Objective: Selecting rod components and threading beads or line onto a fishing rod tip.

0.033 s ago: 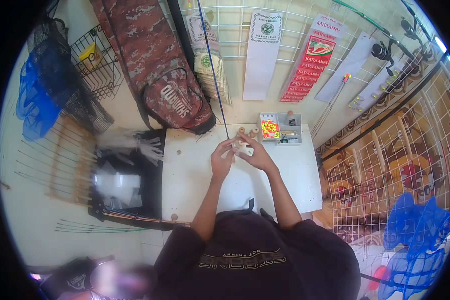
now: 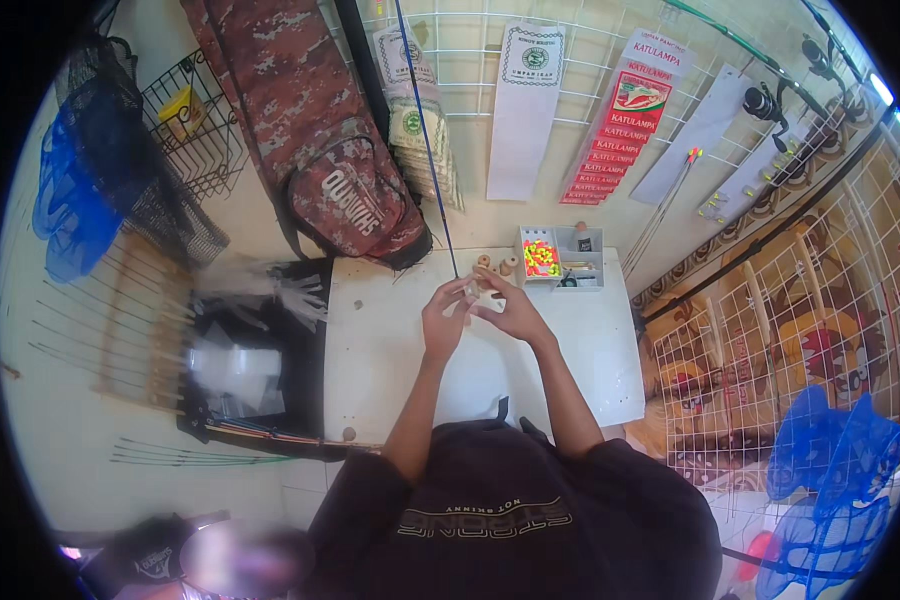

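Observation:
My left hand (image 2: 445,320) and my right hand (image 2: 518,316) are close together above the white table. Their fingers curl toward each other, thumbs and fingertips pinched. Something small and pale lies between them, too small to name. Just beyond the fingertips are several small tan spools (image 2: 510,265), partly covered by my fingers. To the right of the spools stands a grey compartment box (image 2: 592,240). One section holds bright red and yellow beads (image 2: 541,260); others hold small dark pieces.
A thin blue rod (image 2: 432,160) slants down to the table near my left fingers. A camouflage rod bag (image 2: 355,205) leans at the back left. Hanging packets (image 2: 615,125) line the wire grid behind the white table (image 2: 390,360). A black case (image 2: 295,370) adjoins the table's left side.

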